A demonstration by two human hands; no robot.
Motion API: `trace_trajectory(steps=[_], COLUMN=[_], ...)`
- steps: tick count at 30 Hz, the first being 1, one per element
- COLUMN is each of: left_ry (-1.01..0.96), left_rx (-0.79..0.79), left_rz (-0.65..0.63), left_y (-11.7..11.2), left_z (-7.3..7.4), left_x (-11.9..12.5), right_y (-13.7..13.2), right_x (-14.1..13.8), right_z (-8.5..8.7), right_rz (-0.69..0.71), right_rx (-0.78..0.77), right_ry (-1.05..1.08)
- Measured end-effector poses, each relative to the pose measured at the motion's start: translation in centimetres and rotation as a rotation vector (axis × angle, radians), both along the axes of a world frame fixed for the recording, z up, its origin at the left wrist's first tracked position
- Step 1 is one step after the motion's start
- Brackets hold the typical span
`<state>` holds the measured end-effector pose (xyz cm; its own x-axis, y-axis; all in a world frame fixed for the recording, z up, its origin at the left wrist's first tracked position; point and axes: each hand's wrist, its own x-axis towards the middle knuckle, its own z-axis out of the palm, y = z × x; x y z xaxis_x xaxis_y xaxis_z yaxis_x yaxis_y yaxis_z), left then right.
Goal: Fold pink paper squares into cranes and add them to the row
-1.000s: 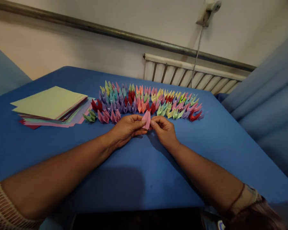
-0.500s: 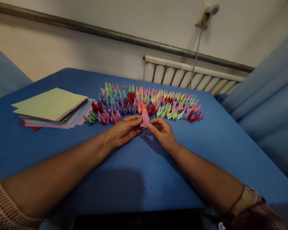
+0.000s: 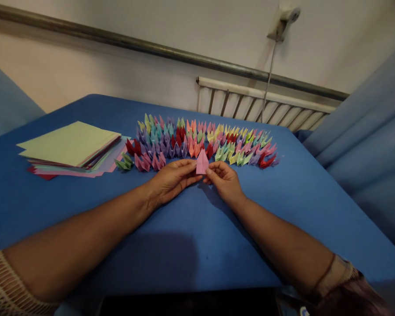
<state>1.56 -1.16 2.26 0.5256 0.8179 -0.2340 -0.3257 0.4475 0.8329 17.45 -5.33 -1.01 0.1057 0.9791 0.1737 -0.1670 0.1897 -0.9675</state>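
Note:
A small piece of folded pink paper (image 3: pixel 202 163) is held upright between my two hands, its pointed end up and its flat edge down. My left hand (image 3: pixel 175 179) pinches its left side between thumb and fingers. On the right side, my right hand (image 3: pixel 224 181) grips it with thumb and bent fingertips. Just behind the paper stand rows of folded paper cranes (image 3: pixel 166 145) in red, purple, green, yellow, pink and blue. The fingertips behind the paper are partly hidden.
A stack of coloured paper sheets (image 3: pixel 70 145), pale yellow on top, lies at the left of the blue-covered table (image 3: pixel 145 263). Behind the table are a white radiator (image 3: pixel 243 103) and a metal pipe (image 3: pixel 151 47). A blue curtain (image 3: pixel 375 131) hangs at the right.
The pink paper now shows a wider, flatter face than the narrow, layered shape before, and sits slightly further right. Both hands stay on it with small finger shifts.

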Motion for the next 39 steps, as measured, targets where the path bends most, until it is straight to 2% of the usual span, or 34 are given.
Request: trace_trajectory(steps=[5,12,22,30,35,39], left_ry=[0.048,0.199,0.15,0.233,0.307,0.358], left_rx=[0.126,0.33,0.255,0.35,0.549,0.729], left_rz=[-0.001,0.142,0.161,0.116,0.176,0.046], left_y=[-0.31,-0.37,-0.43,-0.43,-0.54,-0.68], left_z=[-0.01,-0.32,-0.25,-0.07,0.22,0.04], left_x=[0.14,0.28,0.31,0.17,0.24,0.05], right_y=[-0.15,-0.1,-0.02,0.06,0.08,0.12], right_x=[0.11,0.24,-0.01,0.05,0.0,0.14], right_z=[0.07,-0.17,0.06,0.3,0.35,0.16], right_rz=[0.032,0.109,0.09,-0.022,-0.022,-0.039], right_rx=[-0.039,-0.073,-0.129,-0.081,-0.093,-0.098], right_ry=[0.031,0.125,0.151,0.071,0.111,0.141])
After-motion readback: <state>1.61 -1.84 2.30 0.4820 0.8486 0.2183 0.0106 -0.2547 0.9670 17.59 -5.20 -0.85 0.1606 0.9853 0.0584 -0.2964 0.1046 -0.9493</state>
